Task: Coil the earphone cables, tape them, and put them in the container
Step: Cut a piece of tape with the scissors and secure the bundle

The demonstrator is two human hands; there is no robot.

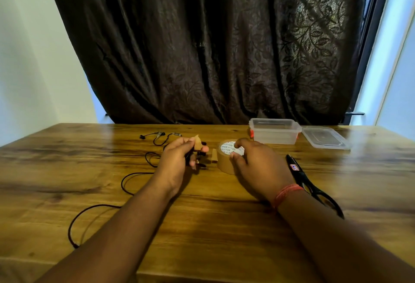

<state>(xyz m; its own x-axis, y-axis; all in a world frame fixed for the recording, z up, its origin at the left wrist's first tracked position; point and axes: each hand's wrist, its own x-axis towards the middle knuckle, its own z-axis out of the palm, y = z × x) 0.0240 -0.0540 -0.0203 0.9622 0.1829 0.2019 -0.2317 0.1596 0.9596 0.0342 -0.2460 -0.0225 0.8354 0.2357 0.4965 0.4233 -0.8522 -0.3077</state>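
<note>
Glossy, grained wooden table [224, 226] bearing a smooth brown tape roll [224, 163], a clear plastic container [275, 135] and lid [324, 137], black plastic-handled scissors [314, 186] and matt black earphone cable [74, 222], before a sheeny, leaf-patterned dark cloth curtain [213, 46].

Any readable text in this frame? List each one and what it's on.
"TAPE": repeated on the white core label of the tape roll; the other words there are blurred, and the right hand gripping the roll hides part.
Scissors: red, white and blue sticker, too small to read.
Container, lid, and the cable and tape piece in the left hand: no text visible.
</note>
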